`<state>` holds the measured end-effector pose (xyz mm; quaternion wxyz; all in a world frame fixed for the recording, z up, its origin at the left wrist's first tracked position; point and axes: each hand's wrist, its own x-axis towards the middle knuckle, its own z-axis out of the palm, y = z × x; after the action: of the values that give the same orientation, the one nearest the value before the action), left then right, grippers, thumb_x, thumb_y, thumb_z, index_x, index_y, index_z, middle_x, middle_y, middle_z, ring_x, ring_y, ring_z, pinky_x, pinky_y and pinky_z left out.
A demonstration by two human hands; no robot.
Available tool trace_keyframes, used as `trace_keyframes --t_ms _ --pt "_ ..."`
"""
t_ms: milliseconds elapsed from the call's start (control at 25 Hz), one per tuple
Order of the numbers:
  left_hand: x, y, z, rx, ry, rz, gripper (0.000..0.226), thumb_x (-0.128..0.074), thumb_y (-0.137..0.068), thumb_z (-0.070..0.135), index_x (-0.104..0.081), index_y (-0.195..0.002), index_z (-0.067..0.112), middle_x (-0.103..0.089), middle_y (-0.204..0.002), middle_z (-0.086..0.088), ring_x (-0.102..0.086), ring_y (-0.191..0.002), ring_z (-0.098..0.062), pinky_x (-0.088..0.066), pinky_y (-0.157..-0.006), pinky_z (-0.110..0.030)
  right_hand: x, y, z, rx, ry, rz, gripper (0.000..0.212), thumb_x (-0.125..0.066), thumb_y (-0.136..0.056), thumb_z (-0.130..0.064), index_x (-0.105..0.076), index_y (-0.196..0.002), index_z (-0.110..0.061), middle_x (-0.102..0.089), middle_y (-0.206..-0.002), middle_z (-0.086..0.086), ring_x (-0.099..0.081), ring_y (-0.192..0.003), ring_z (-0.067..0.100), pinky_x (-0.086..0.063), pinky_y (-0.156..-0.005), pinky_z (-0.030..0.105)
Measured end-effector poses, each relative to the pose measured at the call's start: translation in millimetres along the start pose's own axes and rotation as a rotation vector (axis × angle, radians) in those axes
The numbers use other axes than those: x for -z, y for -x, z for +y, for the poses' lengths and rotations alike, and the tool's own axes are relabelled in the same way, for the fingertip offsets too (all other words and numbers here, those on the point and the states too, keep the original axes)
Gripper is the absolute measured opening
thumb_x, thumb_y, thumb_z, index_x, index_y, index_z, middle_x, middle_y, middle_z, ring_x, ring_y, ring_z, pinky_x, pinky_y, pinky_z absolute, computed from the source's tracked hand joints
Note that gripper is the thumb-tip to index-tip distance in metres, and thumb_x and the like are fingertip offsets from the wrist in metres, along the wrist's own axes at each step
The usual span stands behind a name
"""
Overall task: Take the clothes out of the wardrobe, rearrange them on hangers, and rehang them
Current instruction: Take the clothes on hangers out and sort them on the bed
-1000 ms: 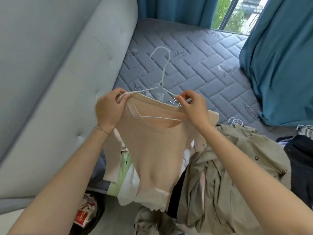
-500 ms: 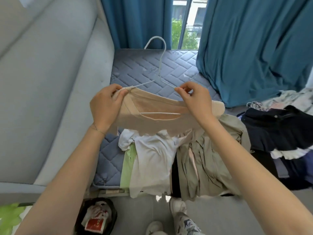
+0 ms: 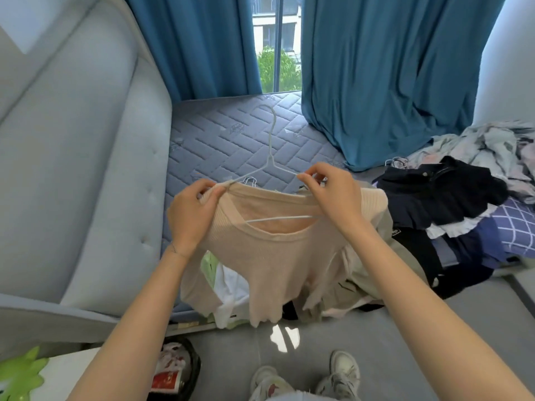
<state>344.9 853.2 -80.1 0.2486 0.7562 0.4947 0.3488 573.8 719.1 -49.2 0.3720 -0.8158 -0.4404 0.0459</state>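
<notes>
Beige top [image 3: 269, 256] hangs hem-down, hanger [image 3: 270, 140] crosswise (hook pointing away); left grip [image 3: 192, 215] and right grip [image 3: 333, 195] pinch its shoulders.

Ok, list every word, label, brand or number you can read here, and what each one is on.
Nothing here can be read.
Red and white package in the black bin: print blurred.
Small patch on the olive shirt: too small to read.
</notes>
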Motion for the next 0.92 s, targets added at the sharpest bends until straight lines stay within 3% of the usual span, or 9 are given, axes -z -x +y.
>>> trace_keyframes --t_ms 160,400,520,720,920 --pt "-46 40 32 0.005 -0.009 -0.054 0.018 -0.064 -0.088 0.047 -0.069 -0.085 0.03 -0.067 -0.079 0.015 -0.06 -0.077 -0.006 -0.044 -0.068 -0.028 31 19 61 -0.014 -0.006 -0.032 0.021 -0.063 -0.088 -0.046 -0.067 -0.082 -0.027 -0.061 -0.074 -0.01 -0.058 -0.075 0.013 -0.045 -0.063 0.033" --pt "-123 85 93 0.063 -0.025 -0.044 0.015 -0.066 -0.088 0.042 -0.069 -0.085 0.029 -0.063 -0.076 0.014 -0.055 -0.076 -0.004 -0.033 -0.065 -0.023 85 15 149 0.0 -0.001 -0.089 0.021 -0.062 -0.089 -0.046 -0.066 -0.083 -0.026 -0.063 -0.076 -0.01 -0.057 -0.075 0.01 -0.045 -0.063 0.032" --pt "-157 92 118 0.078 0.027 -0.046 0.017 -0.065 -0.089 0.043 -0.068 -0.082 0.028 -0.065 -0.075 0.011 -0.056 -0.072 -0.005 -0.038 -0.064 -0.027 111 2 179 -0.01 0.012 -0.098 0.021 -0.063 -0.088 -0.044 -0.068 -0.084 -0.024 -0.063 -0.077 -0.009 -0.055 -0.076 0.011 -0.04 -0.063 0.03" --pt "-211 73 140 0.117 0.077 -0.076 0.02 -0.063 -0.089 0.046 -0.068 -0.083 0.028 -0.068 -0.081 0.011 -0.058 -0.076 -0.005 -0.045 -0.068 -0.03 131 -40 218 -0.013 0.025 -0.069 0.021 -0.064 -0.087 -0.045 -0.068 -0.084 -0.025 -0.065 -0.078 -0.008 -0.059 -0.08 0.014 -0.045 -0.068 0.034" --pt "-273 26 130 0.175 0.154 -0.119 0.024 -0.063 -0.087 0.049 -0.069 -0.084 0.026 -0.068 -0.083 0.011 -0.059 -0.08 -0.005 -0.045 -0.07 -0.027 106 -98 254 -0.038 -0.037 -0.085 0.02 -0.065 -0.088 -0.04 -0.068 -0.084 -0.021 -0.067 -0.08 -0.005 -0.06 -0.08 0.016 -0.05 -0.072 0.042"
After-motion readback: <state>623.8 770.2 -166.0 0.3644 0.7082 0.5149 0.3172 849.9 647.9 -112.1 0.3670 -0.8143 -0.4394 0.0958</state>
